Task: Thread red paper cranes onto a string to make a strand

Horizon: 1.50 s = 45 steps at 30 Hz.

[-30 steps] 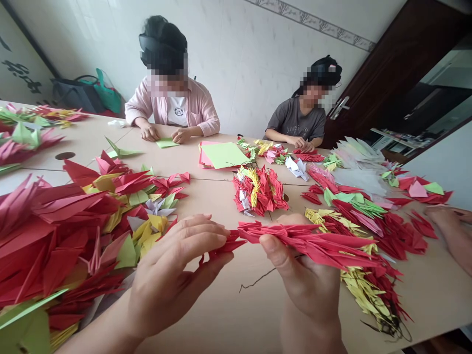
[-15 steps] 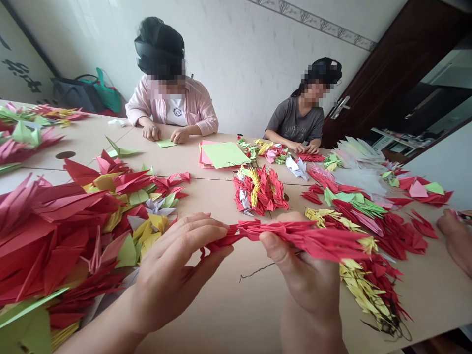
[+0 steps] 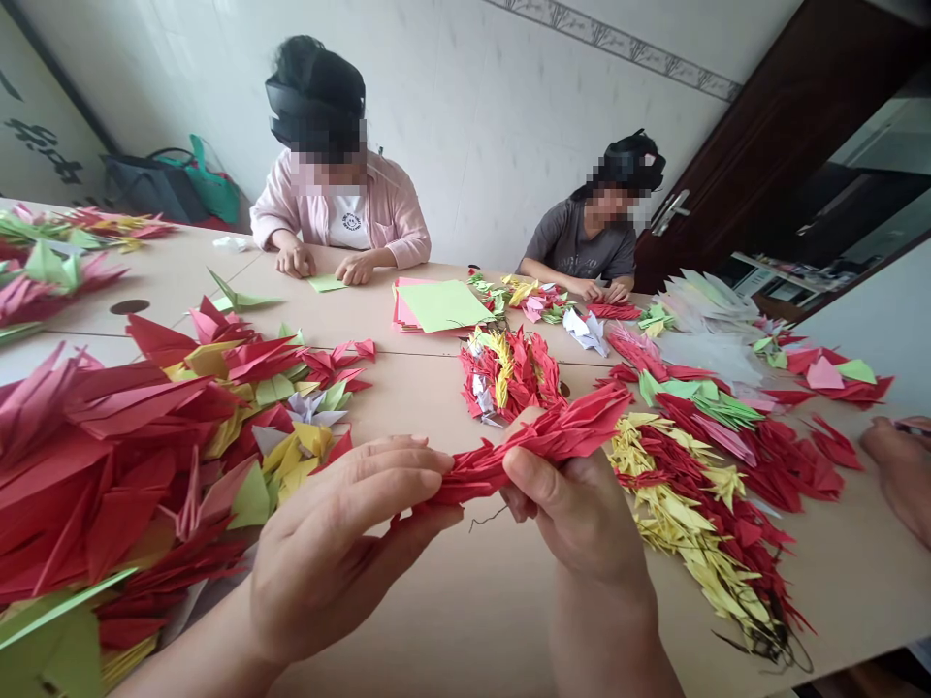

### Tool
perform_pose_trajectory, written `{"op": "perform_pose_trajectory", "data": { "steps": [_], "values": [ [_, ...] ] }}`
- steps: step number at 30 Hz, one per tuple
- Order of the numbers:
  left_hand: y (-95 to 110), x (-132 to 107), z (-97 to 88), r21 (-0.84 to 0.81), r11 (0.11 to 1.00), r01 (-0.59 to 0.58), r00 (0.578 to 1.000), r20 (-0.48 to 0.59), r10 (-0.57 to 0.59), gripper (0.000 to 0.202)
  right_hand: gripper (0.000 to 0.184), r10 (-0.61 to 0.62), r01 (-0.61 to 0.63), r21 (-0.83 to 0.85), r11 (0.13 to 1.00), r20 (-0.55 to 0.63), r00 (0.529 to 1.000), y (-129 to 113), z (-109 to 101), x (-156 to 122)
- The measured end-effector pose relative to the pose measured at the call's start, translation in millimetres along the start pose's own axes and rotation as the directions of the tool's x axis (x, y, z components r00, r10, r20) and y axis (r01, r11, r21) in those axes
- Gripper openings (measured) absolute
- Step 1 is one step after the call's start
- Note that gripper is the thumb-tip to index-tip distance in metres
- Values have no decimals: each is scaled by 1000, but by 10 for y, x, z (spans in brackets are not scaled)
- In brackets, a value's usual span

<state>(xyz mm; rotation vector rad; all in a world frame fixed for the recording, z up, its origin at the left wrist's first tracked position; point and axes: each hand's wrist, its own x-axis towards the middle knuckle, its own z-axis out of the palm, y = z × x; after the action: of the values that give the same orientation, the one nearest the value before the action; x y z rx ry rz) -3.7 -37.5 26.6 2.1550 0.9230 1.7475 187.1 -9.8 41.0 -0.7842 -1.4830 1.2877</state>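
A strand of red origami paper cranes (image 3: 538,451) runs between my hands, threaded on a dark string. My left hand (image 3: 341,543) pinches its near end, and my right hand (image 3: 574,514) grips it further along, with the far end rising up and to the right. A thin dark thread end (image 3: 486,519) shows below the strand. To the right of my right hand lies a long heap of strung red and yellow cranes (image 3: 690,514). Beside my left hand is a big pile of red, yellow and green paper cranes (image 3: 160,456).
A mound of red cranes (image 3: 509,373) stands ahead on the beige table (image 3: 465,620). Beyond it is a stack of pink and green paper sheets (image 3: 442,305). Two seated people (image 3: 338,194) (image 3: 593,233) fold paper across the table. Another person's hand (image 3: 902,470) rests at the right edge.
The strand has swung from lying almost level to tilting up at its far end, and my right hand has moved left and closer to my left hand. The far end no longer crosses the yellow cranes.
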Motion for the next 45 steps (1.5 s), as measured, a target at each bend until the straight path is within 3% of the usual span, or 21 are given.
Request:
{"op": "perform_pose_trajectory", "data": {
  "steps": [10, 17, 22, 26, 30, 33, 39, 41, 45],
  "values": [
    [20, -5, 6, 72, 997, 20, 999, -47, -17, 41, 37, -43, 29, -169, 985, -75, 996, -64, 45, -66],
    [10, 3, 24, 103, 994, -19, 1000, 3, 19, 40, 11, -13, 9, -78, 997, -50, 999, -118, 75, -82],
    [-28, 18, 50, 55, 994, -92, 995, 46, 89, 46, 6, 47, -49, -38, 998, -50, 998, -109, 83, -81],
    [-65, -43, 34, -122, 986, 111, 988, 121, -96, 59, 12, 55, -56, -2, 998, -113, 992, -70, 51, -82],
    [-61, -83, -27, -188, 901, 391, 897, 299, -326, 64, 13, 64, -55, 90, 994, -102, 993, -52, -1, -79],
    [-44, -63, -65, -252, 827, 502, 836, 388, -388, 52, 16, 67, -53, 139, 989, -96, 993, -63, -43, -66],
    [-1, 23, -84, -381, 700, 604, 787, 426, -447, 29, 12, 4, 3, 53, 999, -125, 992, -97, -78, -64],
    [5, 32, -80, -356, 713, 604, 785, 420, -455, 26, 7, -42, 37, -29, 999, -188, 981, -125, -43, -85],
    [-20, 15, -57, -246, 801, 546, 825, 324, -463, 23, 9, -182, 114, -245, 963, -278, 943, -197, 43, -134]
  ]
}}
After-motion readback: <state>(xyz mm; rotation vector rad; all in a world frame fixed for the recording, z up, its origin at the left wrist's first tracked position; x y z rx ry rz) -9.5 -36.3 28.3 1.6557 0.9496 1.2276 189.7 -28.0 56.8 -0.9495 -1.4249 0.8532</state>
